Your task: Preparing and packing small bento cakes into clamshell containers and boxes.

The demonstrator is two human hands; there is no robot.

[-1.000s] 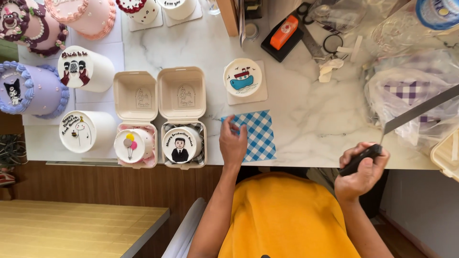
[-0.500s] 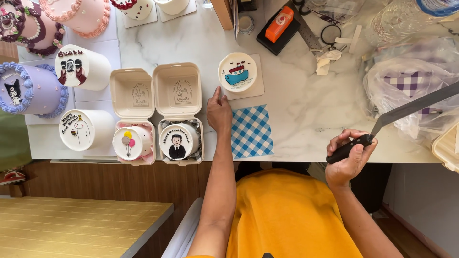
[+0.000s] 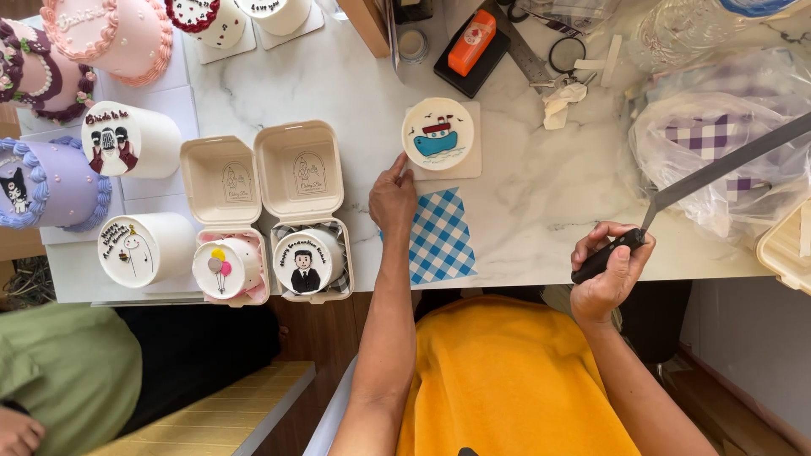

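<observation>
Your left hand [image 3: 392, 199] has travelled up from the blue checked paper [image 3: 438, 239] to the lower left corner of the square board [image 3: 470, 165] under the small boat cake [image 3: 438, 133]; fingers are stretched out and released, fingertips touching the board's edge. Around you, the white marble table [image 3: 541, 194] carries everything. At its left edge stand several round decorated cakes, among them a lilac one [image 3: 51, 184]. Two open beige clamshell boxes [image 3: 262, 211] sit just left of your left hand, each holding a small cake. Your right hand [image 3: 606, 272] is clenched around the black handle of a long palette knife [image 3: 718, 169], whose blade slants up to the right over plastic bags [image 3: 718, 143].
</observation>
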